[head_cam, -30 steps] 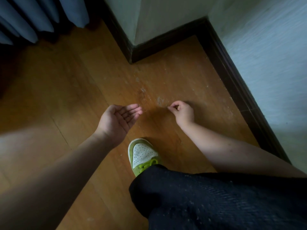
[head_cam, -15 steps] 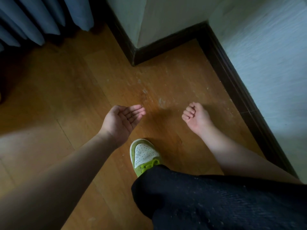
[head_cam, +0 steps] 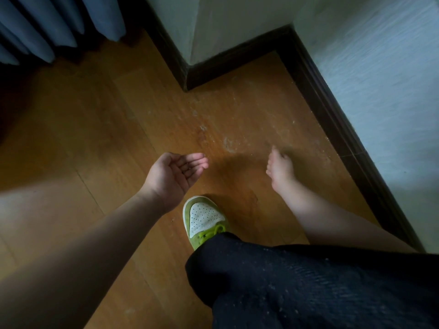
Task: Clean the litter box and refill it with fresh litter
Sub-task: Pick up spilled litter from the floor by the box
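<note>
Litter residue (head_cam: pixel 229 144) lies between cupped left hand (head_cam: pixel 174 174) and right hand (head_cam: pixel 280 168).

Home: wood floor (head_cam: pixel 71 129), curtains (head_cam: pixel 47 27), skirting (head_cam: pixel 332 110).

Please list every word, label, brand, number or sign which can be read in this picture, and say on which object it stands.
None: no readable text in the head view.
The green and white shoe shows only perforation dots, no visible logo or lettering.
The black trousers, wooden floor, dark baseboard, wall and blue curtain carry no writing.
</note>
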A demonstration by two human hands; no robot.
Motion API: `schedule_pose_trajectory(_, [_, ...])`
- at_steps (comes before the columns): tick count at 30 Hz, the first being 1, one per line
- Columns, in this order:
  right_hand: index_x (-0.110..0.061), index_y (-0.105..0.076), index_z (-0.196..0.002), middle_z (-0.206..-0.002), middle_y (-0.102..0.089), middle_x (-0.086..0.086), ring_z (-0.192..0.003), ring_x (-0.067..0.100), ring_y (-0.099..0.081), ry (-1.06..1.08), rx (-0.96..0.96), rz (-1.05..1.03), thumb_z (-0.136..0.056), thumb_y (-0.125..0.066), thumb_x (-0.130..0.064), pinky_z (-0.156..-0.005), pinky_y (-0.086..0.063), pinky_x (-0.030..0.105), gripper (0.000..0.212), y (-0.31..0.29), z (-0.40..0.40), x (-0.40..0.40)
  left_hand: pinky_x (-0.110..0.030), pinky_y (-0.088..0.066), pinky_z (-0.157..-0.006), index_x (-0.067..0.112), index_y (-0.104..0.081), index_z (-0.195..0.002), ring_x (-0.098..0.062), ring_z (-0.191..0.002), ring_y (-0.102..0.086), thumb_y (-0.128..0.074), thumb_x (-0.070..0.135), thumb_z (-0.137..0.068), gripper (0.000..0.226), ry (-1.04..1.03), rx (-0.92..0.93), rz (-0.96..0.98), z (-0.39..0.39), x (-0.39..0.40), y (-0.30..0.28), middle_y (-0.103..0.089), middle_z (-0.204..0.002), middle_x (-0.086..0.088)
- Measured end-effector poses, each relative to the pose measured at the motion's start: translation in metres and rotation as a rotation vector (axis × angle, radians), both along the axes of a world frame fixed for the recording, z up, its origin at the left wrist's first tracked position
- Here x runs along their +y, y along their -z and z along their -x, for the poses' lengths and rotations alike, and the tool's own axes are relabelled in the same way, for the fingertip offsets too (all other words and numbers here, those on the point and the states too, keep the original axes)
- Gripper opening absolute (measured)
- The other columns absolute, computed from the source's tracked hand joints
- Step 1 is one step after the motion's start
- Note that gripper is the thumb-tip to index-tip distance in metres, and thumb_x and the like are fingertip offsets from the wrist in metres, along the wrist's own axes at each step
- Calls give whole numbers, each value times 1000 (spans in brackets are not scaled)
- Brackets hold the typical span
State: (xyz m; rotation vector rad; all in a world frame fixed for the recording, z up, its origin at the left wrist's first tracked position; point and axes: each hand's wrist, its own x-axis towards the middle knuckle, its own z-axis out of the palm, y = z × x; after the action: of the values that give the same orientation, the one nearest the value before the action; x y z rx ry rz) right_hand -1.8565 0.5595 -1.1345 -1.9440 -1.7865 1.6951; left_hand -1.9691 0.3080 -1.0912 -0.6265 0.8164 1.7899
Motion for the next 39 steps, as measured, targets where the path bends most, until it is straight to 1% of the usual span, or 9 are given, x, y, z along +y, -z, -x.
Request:
schedule_pose_trajectory(2, [-15, -65, -107, -100, -63, -1, -91, 15, -59, -244, -161, -204, -99, -41, -47, -86, -47, 32, 41, 4, 1, -3, -30, -56, -89, -9, -73, -92, -29, -97, -71, -25, 17, -96, 55, -10, -2, -6, 1, -1, -1, -70, -103, -24])
schedule_pose_trajectory(5, [-13, -64, -113, -112, -66, 3, -104, 19, -60, -499, -173, -414, -100, -46, -34, -86, -45, 28, 30, 7, 6, -8, -30, -56, -87, -7, -75, -87, -28, -94, -71, -25, 17, -96, 56, -17, 1, -5, 4, -3, -1, -71, -101, -24])
schedule_pose_trajectory(13, [-17, -63, -106, -72, -55, -11, -69, 6, -53, -546, -195, -468, -88, -68, -26, -56, -36, 14, 21, 10, 12, -16, -30, -57, -86, -6, -76, -85, -28, -94, -72, -25, 17, -97, 57, -35, 3, 18, 9, -10, 3, -71, -102, -24])
schedule_pose_trajectory(20, [-10, -62, -116, -111, -67, 8, -104, 24, -62, -544, -223, -480, -96, -55, -30, -76, -40, 23, 30, 8, 15, -18, -31, -56, -88, -6, -76, -85, -28, -95, -71, -25, 17, -97, 57, -61, 5, 18, 13, -14, 5, -71, -103, -24])
schedule_pose_trajectory(22, [-11, -53, -130, -122, -62, 6, -112, 22, -58, -505, -174, -392, -100, -46, -36, -83, -43, 26, 40, 1, 18, -16, -30, -57, -86, -6, -76, -84, -28, -95, -72, -25, 17, -97, 57, -73, 5, 9, 15, -13, 5, -71, -103, -24])
schedule_pose_trajectory(24, [-16, -48, -135, -104, -63, 0, -93, 14, -60, -298, -16, -93, -101, -43, -37, -79, -47, 25, 41, -7, 22, -18, -31, -57, -87, -6, -76, -84, -29, -95, -72, -25, 17, -97, 57, -86, 12, 0, 20, -11, 6, -71, -103, -24])
schedule_pose_trajectory(26, [-16, -56, -107, -64, -44, -5, -55, 8, -39, -40, 215, 246, -101, -45, -28, -56, -34, 22, 17, -11, 21, -23, -31, -56, -89, -6, -76, -85, -28, -96, -72, -25, 17, -97, 57, -98, 21, -7, 24, -10, 5, -71, -103, -24])
schedule_pose_trajectory(30, [-17, -40, -66, -54, -30, -5, -47, 9, -25, 14, 468, 721, -93, -43, -14, -48, -26, 21, 27, -17, 12, -42, -30, -58, -84, -6, -76, -85, -28, -97, -72, -24, 18, -97, 59, -132, 27, -14, 30, -14, 3, -71, -105, -23])
schedule_pose_trajectory(39, [-14, -39, -68, -59, -37, -2, -50, 10, -28, -214, 365, 767, -92, -32, -15, -50, -26, 22, 25, -18, 14, -83, -28, -59, -73, -7, -76, -82, -28, -92, -73, -24, 17, -97, 59, -159, 37, 28, 32, -43, 6, -72, -100, -23])
